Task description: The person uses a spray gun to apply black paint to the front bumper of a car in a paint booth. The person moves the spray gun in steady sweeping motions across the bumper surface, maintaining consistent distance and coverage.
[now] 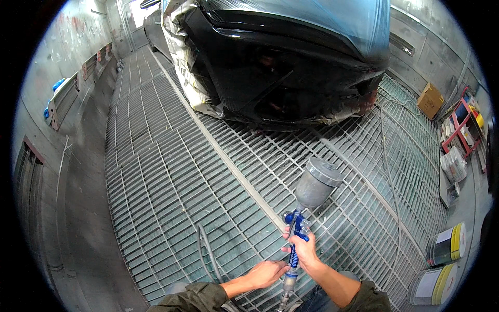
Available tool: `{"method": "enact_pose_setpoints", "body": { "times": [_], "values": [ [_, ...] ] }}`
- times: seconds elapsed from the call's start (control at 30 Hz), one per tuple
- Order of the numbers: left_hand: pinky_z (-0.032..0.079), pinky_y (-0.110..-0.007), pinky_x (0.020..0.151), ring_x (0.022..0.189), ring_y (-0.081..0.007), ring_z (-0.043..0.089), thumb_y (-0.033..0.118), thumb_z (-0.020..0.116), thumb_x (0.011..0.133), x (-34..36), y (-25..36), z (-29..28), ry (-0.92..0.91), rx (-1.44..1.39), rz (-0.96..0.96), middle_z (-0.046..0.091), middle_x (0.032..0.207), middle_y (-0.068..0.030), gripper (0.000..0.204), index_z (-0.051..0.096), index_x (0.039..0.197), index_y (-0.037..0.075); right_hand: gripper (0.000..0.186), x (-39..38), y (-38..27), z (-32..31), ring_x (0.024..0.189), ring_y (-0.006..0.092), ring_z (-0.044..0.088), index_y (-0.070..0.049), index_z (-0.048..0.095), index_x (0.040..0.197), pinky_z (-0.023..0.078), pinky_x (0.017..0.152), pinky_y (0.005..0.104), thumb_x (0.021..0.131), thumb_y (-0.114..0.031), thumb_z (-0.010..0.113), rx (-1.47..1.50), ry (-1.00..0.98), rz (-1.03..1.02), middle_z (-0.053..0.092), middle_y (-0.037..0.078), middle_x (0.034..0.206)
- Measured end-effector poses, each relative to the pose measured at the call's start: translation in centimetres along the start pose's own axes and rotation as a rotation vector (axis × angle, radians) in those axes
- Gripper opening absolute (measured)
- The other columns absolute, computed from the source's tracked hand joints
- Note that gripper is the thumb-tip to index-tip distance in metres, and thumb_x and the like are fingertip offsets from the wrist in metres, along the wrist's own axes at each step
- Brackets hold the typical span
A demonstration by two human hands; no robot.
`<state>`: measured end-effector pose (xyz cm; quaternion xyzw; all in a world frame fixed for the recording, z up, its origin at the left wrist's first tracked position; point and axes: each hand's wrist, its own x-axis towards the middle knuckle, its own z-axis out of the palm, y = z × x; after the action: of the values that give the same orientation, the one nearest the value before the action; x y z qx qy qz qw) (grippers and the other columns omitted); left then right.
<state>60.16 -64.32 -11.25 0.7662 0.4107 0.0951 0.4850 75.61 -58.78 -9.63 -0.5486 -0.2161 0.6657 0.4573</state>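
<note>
My right hand (pixel 305 250) is wrapped around the ribbed blue handle of a blue-and-silver metal spray gun (pixel 298 230), fingers closed on it. The gun is in front of me, above a grey metal floor grating (pixel 171 161), well apart from the glossy black vehicle bumper (pixel 270 78). My left hand (pixel 266 273) is at the silver air fitting (pixel 289 283) below the handle, its fingertips close together; I cannot tell whether they grip the fitting or only rest against it.

Hazards, as I judge them:

1. Leakage. The grey lidded cup (pixel 317 187) leans away from me to the right. If it holds liquid and the lid is loose, fluid may seep out; the contents are hidden.
2. Accidental discharge. My right fingers lie near the trigger area. With air connected, a careless squeeze could release spray.
3. Fitting release. If my left fingers turn or pull the fitting under pressure, it may part suddenly.
4. Snagging. A grey rubber hose (pixel 206 255) loops above the grating at my left. A foot or sleeve catching it could cause a stumble.
5. Loss of parts. Small items dropped here could fall through the slots.
</note>
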Motion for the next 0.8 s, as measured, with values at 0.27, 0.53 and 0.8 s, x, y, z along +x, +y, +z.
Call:
{"method": "enact_pose_setpoints", "body": {
  "times": [0.27, 0.53, 0.8],
  "values": [
    [0.049, -0.051, 0.071, 0.081, -0.0424, 0.063, 0.031, 0.044, 0.101, 0.03, 0.17, -0.03, 0.019, -0.013, 0.006, 0.064, 0.081, -0.0229, 0.032, 0.057, 0.096, 0.003, 0.041, 0.08, 0.15, -0.12, 0.092, 0.0172, 0.060, -0.008, 0.054, 0.119, 0.059, 0.063, 0.0386, 0.081, 0.007, 0.053, -0.003, -0.007, 0.000, 0.060, 0.007, 0.111],
    [0.050, -0.051, 0.071, 0.080, -0.0424, 0.063, 0.032, 0.044, 0.101, -0.03, 0.30, -0.22, 0.021, 0.001, -0.012, 0.064, 0.081, -0.0231, 0.033, 0.058, 0.096, 0.003, 0.040, 0.23, 0.33, -0.06, 0.092, 0.0167, 0.060, -0.008, 0.055, 0.120, 0.058, 0.063, 0.0378, 0.082, 0.006, 0.053, 0.001, -0.008, 0.001, 0.061, 0.007, 0.109],
    [0.050, -0.051, 0.071, 0.080, -0.0425, 0.063, 0.034, 0.044, 0.101, -0.01, 0.12, -0.08, 0.049, 0.007, 0.007, 0.064, 0.081, -0.0231, 0.035, 0.058, 0.096, 0.003, 0.041, 0.34, 0.28, -0.02, 0.091, 0.0166, 0.060, -0.008, 0.054, 0.120, 0.059, 0.062, 0.0376, 0.082, 0.006, 0.053, 0.005, -0.008, 0.011, 0.060, 0.007, 0.111]
  ]
}}
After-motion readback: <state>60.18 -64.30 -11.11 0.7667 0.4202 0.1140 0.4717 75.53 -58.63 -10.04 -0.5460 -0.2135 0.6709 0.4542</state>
